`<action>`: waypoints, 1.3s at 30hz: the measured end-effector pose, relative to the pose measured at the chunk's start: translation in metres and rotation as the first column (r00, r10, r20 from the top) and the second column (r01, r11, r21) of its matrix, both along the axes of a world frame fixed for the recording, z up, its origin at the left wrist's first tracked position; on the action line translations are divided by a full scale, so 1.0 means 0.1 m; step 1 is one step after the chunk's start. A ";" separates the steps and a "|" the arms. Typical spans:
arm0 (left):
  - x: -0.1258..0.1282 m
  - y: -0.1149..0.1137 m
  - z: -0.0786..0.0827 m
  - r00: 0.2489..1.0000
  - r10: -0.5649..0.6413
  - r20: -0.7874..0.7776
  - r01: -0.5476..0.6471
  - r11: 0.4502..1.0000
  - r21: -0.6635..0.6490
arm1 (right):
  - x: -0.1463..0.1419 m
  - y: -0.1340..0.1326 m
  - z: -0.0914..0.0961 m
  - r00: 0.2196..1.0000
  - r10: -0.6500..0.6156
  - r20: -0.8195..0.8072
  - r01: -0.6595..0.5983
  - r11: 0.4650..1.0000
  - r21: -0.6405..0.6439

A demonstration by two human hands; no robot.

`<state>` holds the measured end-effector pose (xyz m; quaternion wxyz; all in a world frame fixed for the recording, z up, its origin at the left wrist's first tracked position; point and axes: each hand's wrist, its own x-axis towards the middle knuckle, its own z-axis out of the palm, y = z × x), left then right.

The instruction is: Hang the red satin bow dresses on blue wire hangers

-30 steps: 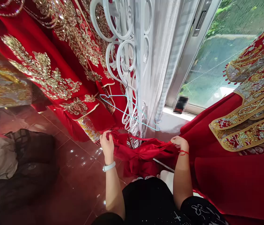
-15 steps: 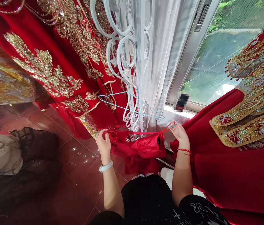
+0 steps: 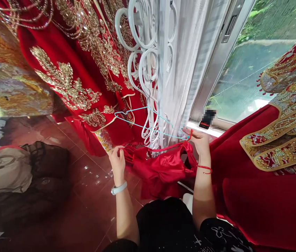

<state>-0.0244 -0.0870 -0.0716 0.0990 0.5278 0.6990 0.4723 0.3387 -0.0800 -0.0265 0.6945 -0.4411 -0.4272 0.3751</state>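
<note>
Glossy dark-red tile floor [image 3: 90, 182] beside an aluminium-framed window [image 3: 223, 45], with a white sheer curtain [image 3: 187, 52] hanging at its edge.

Left hand [image 3: 117, 160]: fingers clamped on one end of a small red satin garment [image 3: 163, 164], with gathered cloth bunched in the grip.

Right hand [image 3: 199, 141]: fingers narrow, pinching the garment's thin red strap [image 3: 163, 148] at the far end. That's right at the tip of a pale blue wire hanger [image 3: 148, 120]. Can't tell whether the fingers also touch the hanger wire.

The strap runs taut between the two hands. The garment body sags below it, clear of the floor, in front of the person's black-clad lap.

White band [image 3: 118, 188] on the left wrist, red string bracelet [image 3: 205, 168] on the right.

The hanger hangs from a white scrolled metal grille [image 3: 148, 66] just above the hands.

Outward:
- Red gown with gold sequin embroidery [image 3: 66, 73] hangs left of the grille.
- Second red gown with gold-trimmed panels [image 3: 268, 189] is at right, just beside the right forearm.
- Small black object [image 3: 208, 118] on the sill, blurred.
- Black mesh fabric [image 3: 45, 175] on the floor, far left.
</note>
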 end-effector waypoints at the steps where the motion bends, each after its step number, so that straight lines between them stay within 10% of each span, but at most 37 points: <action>1: 0.01 0.01 -0.02 0.998 0.060 -0.014 -0.061 0.998 -0.017 | -0.08 0.06 0.03 1.000 -0.008 0.026 0.008 1.000 0.002; 4: 0.01 0.05 -0.11 0.981 0.193 -0.033 -0.194 0.980 -0.040 | -0.29 0.30 0.10 0.992 -0.005 0.128 0.006 1.000 -0.008; 12: -0.05 0.10 -0.43 0.861 0.023 0.508 0.042 0.993 -0.115 | -0.39 0.54 0.12 0.909 0.026 0.416 -0.002 0.998 -0.058; 20: -0.15 0.04 -0.47 0.744 -0.032 0.668 0.155 0.980 -0.125 | -0.41 0.40 0.25 0.858 0.036 0.512 -0.046 0.999 0.008; 28: -0.43 0.25 0.08 0.621 -0.133 0.773 0.114 0.990 0.079 | -0.11 0.56 0.40 0.637 -0.351 0.687 0.217 0.936 0.277; 39: -0.12 0.67 0.93 0.696 -0.407 0.592 0.471 0.881 0.053 | 0.19 0.82 0.54 0.658 -0.197 0.727 0.032 0.972 0.234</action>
